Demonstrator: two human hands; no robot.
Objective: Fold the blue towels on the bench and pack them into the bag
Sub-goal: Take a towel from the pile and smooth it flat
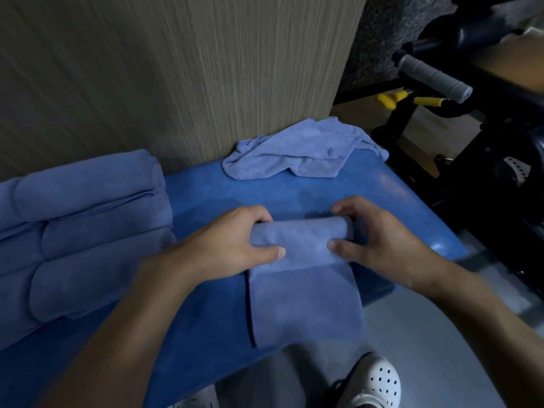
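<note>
A blue towel (304,293) lies in a long folded strip across the blue bench (206,304), its far end rolled into a tube. My left hand (232,245) grips the tube's left end, fingers over the top and thumb on the near side. My right hand (379,242) holds the right end the same way. The strip's near end hangs over the bench's front edge. Several rolled blue towels (88,231) are stacked at the left. A crumpled blue towel (300,151) lies at the bench's far end. No bag is in view.
A wood-grain wall panel (191,69) rises behind the bench. Black exercise equipment with a grey foam handle (432,76) and yellow knobs stands at the right. Grey floor and my white perforated shoe (374,384) show below the bench's edge.
</note>
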